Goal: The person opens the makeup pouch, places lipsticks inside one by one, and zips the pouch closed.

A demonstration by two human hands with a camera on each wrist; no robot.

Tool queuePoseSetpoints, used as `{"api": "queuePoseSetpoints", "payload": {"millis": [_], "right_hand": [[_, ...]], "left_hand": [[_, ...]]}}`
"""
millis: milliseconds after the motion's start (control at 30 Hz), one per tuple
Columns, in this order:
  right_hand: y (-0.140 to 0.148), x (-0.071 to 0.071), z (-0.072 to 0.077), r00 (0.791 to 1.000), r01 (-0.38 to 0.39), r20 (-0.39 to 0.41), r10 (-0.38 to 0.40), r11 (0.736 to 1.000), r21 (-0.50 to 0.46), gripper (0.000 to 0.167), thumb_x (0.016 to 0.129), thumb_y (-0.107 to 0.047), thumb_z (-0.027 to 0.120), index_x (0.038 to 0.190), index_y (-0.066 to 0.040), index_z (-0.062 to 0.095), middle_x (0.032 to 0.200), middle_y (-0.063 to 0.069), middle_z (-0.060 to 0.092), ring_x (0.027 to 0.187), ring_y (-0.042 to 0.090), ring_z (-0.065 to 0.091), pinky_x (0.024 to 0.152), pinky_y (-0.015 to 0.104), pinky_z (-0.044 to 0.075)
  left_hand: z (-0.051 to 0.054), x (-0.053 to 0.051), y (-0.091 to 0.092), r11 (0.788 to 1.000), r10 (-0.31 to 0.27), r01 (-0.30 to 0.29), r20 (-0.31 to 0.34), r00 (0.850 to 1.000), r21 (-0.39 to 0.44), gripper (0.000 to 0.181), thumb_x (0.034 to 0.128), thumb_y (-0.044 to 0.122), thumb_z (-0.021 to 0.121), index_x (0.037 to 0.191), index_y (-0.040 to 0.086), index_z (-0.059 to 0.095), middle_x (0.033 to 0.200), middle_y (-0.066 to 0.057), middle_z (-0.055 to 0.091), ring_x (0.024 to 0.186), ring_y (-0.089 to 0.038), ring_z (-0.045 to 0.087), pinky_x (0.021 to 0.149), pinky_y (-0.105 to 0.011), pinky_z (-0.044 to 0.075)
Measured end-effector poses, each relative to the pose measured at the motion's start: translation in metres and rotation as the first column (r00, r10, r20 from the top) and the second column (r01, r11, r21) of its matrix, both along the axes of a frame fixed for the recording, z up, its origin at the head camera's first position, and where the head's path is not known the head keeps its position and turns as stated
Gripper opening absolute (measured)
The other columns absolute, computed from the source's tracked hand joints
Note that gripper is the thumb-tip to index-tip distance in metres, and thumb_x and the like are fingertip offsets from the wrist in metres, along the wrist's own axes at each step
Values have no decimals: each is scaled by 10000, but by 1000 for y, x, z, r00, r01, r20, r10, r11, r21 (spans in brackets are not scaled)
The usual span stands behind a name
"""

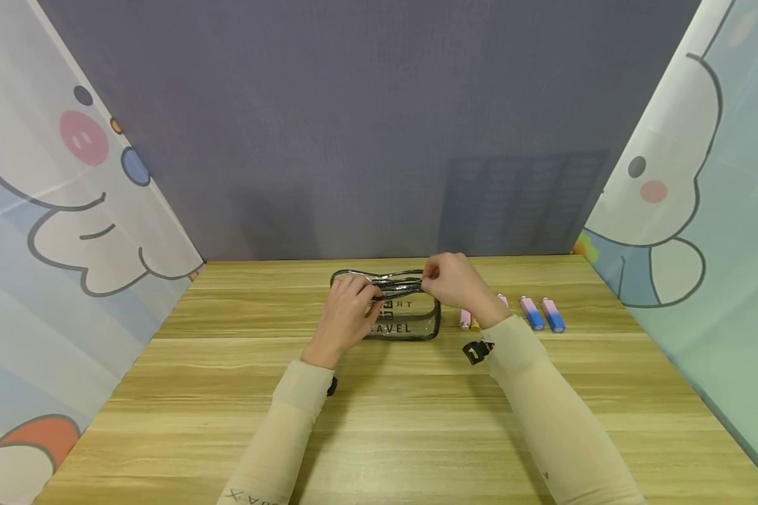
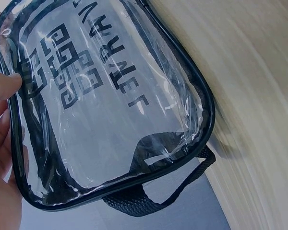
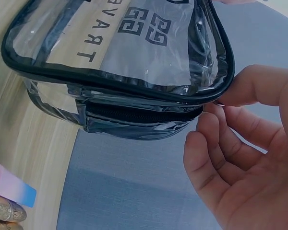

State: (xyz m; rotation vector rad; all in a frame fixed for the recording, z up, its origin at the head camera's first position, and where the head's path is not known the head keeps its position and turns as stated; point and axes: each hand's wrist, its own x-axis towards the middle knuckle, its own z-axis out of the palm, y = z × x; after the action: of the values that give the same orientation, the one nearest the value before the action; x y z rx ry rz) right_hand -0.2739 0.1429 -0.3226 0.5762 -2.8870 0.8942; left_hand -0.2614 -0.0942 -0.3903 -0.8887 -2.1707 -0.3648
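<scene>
A clear plastic zip pouch [image 1: 410, 319] with black piping and the printed word TRAVEL stands upright on the table. My left hand [image 1: 346, 312] grips its top edge on the left side; in the left wrist view the thumb [image 2: 7, 86] lies on the near face of the pouch [image 2: 110, 143]. At the top right corner my right hand [image 1: 453, 280] pinches the pouch by the zip's end, shown close up in the right wrist view, where the zip [image 3: 139, 112] runs along the top. Whether the fingertips hold a zip pull is hidden.
Two pink-and-blue tubes [image 1: 543, 314] lie right of my right wrist. Nearer the pouch, partly behind that forearm, are another pink tube [image 1: 464, 320] and a gold one [image 1: 475, 325]. A black handle strap [image 2: 149, 203] hangs off the pouch's end. A grey panel [image 1: 379, 140] closes the table's back.
</scene>
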Motion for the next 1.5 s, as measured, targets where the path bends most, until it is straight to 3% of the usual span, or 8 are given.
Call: {"api": "queuePoseSetpoints", "payload": {"millis": [567, 933, 1267, 1500], "right_hand": [[7, 1, -3, 1000, 2, 10, -2, 999, -50, 107, 885, -83, 610, 881, -64, 715, 827, 53, 691, 680, 192, 582, 657, 360, 498], [15, 3, -6, 998, 40, 51, -36, 996, -78, 123, 920, -95, 605, 952, -53, 717, 857, 71, 685, 665, 200, 560, 643, 360, 482], [19, 3, -10, 999, 43, 28, -41, 995, -91, 108, 891, -79, 601, 890, -61, 708, 797, 53, 658, 637, 184, 524, 601, 338, 443], [21, 4, -11, 999, 50, 27, -47, 994, -102, 124, 884, -84, 599, 913, -54, 715, 820, 54, 672, 676, 191, 552, 643, 345, 463]], "left_hand": [[1, 1, 1, 1000, 3, -3, 11, 1000, -1, 159, 802, 62, 843, 906, 77, 723, 925, -56, 659, 903, -251, 604, 866, -414, 489], [0, 1, 0, 1000, 13, -12, 26, 1000, -9, 160, 811, 80, 846, 914, 69, 724, 930, -59, 665, 906, -255, 606, 845, -405, 490], [-1, 0, 0, 1000, 9, -9, 17, 1000, -5, 154, 811, 76, 843, 907, 74, 722, 931, -57, 664, 909, -256, 609, 849, -408, 494], [0, 0, 0, 1000, 4, -4, 14, 1000, -3, 156, 810, 78, 844, 906, 70, 722, 930, -55, 662, 908, -259, 610, 866, -412, 497]]}}
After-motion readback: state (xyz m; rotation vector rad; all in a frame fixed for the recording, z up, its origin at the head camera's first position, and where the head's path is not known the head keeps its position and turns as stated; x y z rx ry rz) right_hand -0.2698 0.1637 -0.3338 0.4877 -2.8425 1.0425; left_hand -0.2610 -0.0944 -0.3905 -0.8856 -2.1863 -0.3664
